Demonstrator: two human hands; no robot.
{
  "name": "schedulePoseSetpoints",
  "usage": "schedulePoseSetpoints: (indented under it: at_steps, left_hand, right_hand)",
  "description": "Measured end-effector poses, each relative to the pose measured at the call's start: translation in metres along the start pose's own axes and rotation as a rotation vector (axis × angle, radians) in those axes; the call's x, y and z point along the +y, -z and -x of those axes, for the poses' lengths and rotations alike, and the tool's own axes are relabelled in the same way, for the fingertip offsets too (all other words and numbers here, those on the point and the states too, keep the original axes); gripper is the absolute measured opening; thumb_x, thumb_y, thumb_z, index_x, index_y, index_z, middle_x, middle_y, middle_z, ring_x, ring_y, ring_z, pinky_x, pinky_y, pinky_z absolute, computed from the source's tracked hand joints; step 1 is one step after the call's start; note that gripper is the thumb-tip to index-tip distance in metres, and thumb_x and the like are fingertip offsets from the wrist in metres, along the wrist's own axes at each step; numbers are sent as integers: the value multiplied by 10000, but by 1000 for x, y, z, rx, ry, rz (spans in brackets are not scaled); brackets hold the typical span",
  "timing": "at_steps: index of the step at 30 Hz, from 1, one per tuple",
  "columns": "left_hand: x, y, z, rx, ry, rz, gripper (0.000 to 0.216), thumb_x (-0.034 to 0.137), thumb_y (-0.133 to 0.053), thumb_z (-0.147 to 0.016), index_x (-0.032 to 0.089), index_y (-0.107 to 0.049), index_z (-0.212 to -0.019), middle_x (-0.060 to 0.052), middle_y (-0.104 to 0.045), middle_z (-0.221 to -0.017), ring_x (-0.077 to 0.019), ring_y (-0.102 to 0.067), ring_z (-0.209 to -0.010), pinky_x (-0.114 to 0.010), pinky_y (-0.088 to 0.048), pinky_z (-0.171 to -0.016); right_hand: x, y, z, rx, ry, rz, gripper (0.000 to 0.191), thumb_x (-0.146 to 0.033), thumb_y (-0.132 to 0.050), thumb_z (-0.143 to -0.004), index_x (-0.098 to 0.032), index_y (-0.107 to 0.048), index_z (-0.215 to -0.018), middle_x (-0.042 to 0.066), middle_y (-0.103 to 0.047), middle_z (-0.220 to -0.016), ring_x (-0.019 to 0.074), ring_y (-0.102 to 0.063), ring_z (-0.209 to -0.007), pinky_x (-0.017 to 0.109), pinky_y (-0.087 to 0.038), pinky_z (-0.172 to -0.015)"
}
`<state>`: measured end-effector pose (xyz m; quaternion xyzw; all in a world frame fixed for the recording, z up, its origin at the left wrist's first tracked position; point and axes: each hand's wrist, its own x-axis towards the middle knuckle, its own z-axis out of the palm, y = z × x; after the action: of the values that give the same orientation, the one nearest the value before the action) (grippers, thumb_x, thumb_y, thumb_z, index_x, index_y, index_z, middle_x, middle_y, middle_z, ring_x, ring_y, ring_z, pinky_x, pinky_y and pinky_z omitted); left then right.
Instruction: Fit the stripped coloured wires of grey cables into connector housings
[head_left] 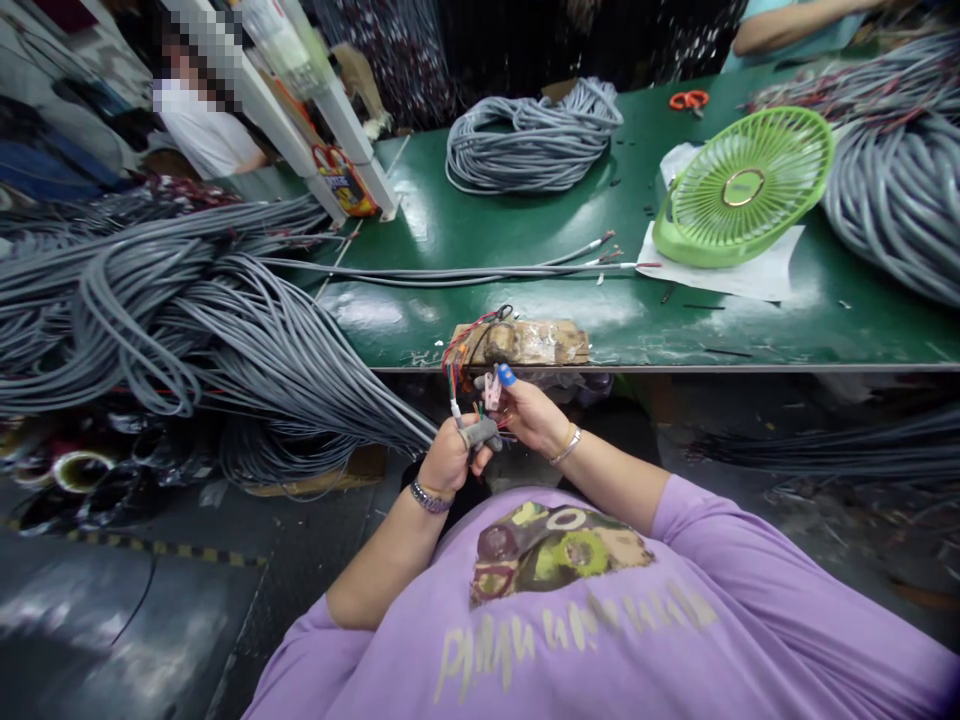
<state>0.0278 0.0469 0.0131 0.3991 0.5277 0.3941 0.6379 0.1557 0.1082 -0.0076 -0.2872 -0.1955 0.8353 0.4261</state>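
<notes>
My left hand (446, 458) is closed around a grey cable (480, 433), just off the table's front edge. Thin coloured wires (451, 378) fan out above a white sleeve (456, 408) beside that hand. My right hand (534, 415) is close by, with a blue cover on one fingertip. It pinches a small pale pink piece (492, 390) that looks like a clip. Other thin wires run between the two hands, partly hidden by the fingers. Right in front, a worn wooden block (551, 342) sits at the table edge, with red and black leads (480, 322) on it.
Bundled grey cables (225, 300) spill over the table's left side. Cable coils lie at the back (532, 140) and far right (900, 200). A green fan (742, 190) stands on white paper. Orange-handled scissors (688, 100) lie behind it. Other people work beyond the green table (420, 330).
</notes>
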Motion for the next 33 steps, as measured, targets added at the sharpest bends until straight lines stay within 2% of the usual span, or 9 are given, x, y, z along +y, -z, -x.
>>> schedulePoseSetpoints:
  at_steps: [5, 8, 10, 14, 17, 22, 28, 33]
  left_hand:
    - [-1, -1, 9, 15, -22, 2, 342, 464, -680, -720, 144, -632, -609, 11, -515, -381, -61, -363, -278, -195, -229, -316]
    - [-3, -6, 20, 58, -86, -13, 352, 471, -661, -748, 146, -627, -617, 12, -521, -388, -66, -386, -295, -194, -262, -324]
    - [-5, -10, 26, 113, -148, -18, 347, 466, -648, -771, 150, -622, -630, 12, -538, -409, -71, -415, -315, -193, -297, -336]
    - [-10, -17, 31, 202, -243, -12, 321, 445, -632, -804, 152, -627, -672, 16, -562, -452, -75, -460, -350, -188, -343, -356]
    - [-12, -19, 30, 222, -279, 4, 299, 420, -618, -827, 148, -643, -706, 22, -565, -465, -70, -470, -361, -179, -349, -366]
    - [-12, -21, 25, 241, -270, 39, 289, 398, -622, -822, 142, -638, -692, 24, -562, -456, -65, -469, -354, -172, -332, -362]
    - [-5, -23, 22, 219, -221, 65, 306, 398, -632, -794, 137, -616, -634, 19, -546, -424, -64, -447, -330, -173, -313, -347]
    - [-2, -21, 16, 149, -161, 62, 309, 404, -640, -774, 132, -622, -628, 20, -527, -395, -66, -435, -315, -174, -308, -341]
  right_hand:
    - [-5, 3, 4, -45, -139, 4, 546, -676, -580, -776, -145, -681, -853, 31, -604, -702, 109, -488, -572, 225, -405, -509]
    - [-9, 3, 6, -95, -181, 28, 568, -677, -508, -823, -140, -683, -877, 30, -597, -707, 97, -474, -547, 219, -408, -501]
    - [-11, 1, 7, -100, -184, 43, 506, -623, -527, -842, -142, -681, -868, 28, -602, -711, 95, -484, -547, 216, -416, -501]
    - [-10, 0, 7, -82, -113, 60, 256, -392, -636, -841, -141, -662, -800, 0, -582, -659, 82, -488, -541, 200, -420, -504]
    - [-7, 2, 6, -56, -86, 58, 289, -411, -609, -867, -134, -663, -804, 5, -590, -653, 81, -493, -533, 202, -431, -511]
    - [-2, 4, 3, -41, -93, 42, 472, -576, -516, -886, -135, -655, -794, 18, -602, -663, 81, -491, -519, 203, -431, -498]
    - [-3, 0, -1, -89, -170, -55, 469, -598, -525, -872, -149, -656, -844, 12, -621, -695, 73, -475, -499, 194, -396, -452]
    - [-3, -2, -4, -43, -146, -97, 454, -578, -558, -860, -141, -657, -789, 4, -610, -628, 78, -469, -486, 197, -394, -451]
